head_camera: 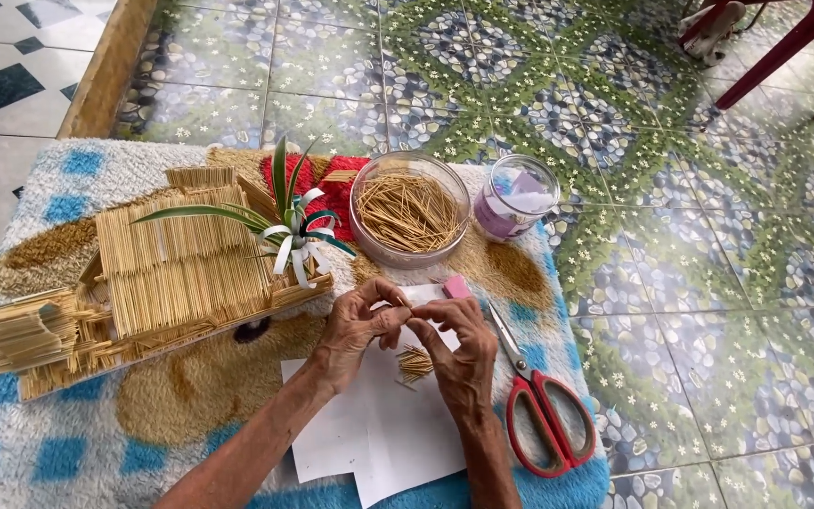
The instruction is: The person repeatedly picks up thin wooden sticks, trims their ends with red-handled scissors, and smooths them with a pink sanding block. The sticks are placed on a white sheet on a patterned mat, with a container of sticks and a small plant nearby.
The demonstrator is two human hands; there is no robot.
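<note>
My left hand (pixel 358 325) and my right hand (pixel 461 353) meet over a white paper sheet (pixel 383 434), fingertips pinched together on a thin toothpick that barely shows. A small bundle of toothpicks (pixel 415 362) lies on the paper just under the hands. A pink-and-white tube (pixel 440 290) lies right behind my fingers. A house model built of toothpicks (pixel 148 278) stands to the left, with a small artificial green plant (pixel 292 221) on it.
A clear round bowl of toothpicks (pixel 409 212) and a small clear jar with purple contents (pixel 515 196) stand at the back. Red-handled scissors (pixel 541 407) lie right of my hands. Everything rests on a fluffy blue-and-white mat (pixel 58 443) over patterned floor tiles. Red chair legs (pixel 779 47) stand far right.
</note>
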